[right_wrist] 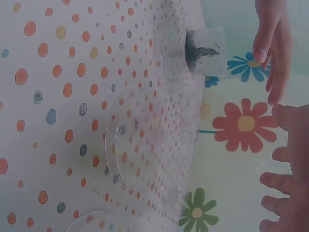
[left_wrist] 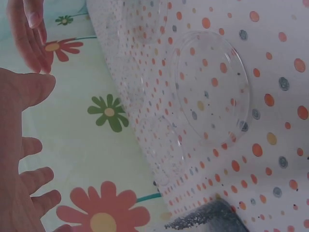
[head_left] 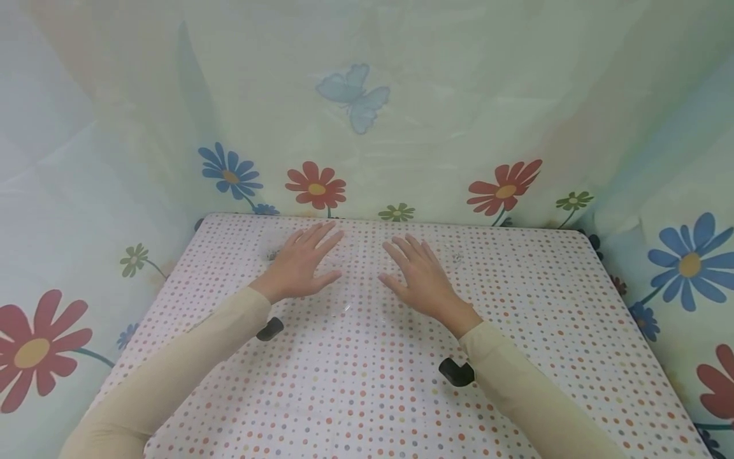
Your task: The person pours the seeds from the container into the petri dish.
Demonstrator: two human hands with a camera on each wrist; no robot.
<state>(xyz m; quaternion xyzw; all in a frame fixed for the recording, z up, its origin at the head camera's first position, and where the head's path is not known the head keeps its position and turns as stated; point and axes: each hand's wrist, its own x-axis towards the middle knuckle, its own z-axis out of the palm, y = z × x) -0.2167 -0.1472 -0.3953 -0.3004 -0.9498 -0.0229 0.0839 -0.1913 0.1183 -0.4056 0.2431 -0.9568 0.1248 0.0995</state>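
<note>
The left hand (head_left: 301, 264) and right hand (head_left: 421, 280) held nothing, fingers spread. In the right wrist view, a clear dish (right_wrist: 137, 145) lay at the latter's nine o'clock, a dark-flecked tub (right_wrist: 208, 53) at eleven; a low sweep could have toppled it.

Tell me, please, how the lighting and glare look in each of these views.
Head view: diffuse light, soft shadows on the dotted cloth, a small glint near the middle; left wrist view: dimmer, hazy, a clear round dish showing mainly by its rim; right wrist view: similarly hazy, transparent dishes faint.
</note>
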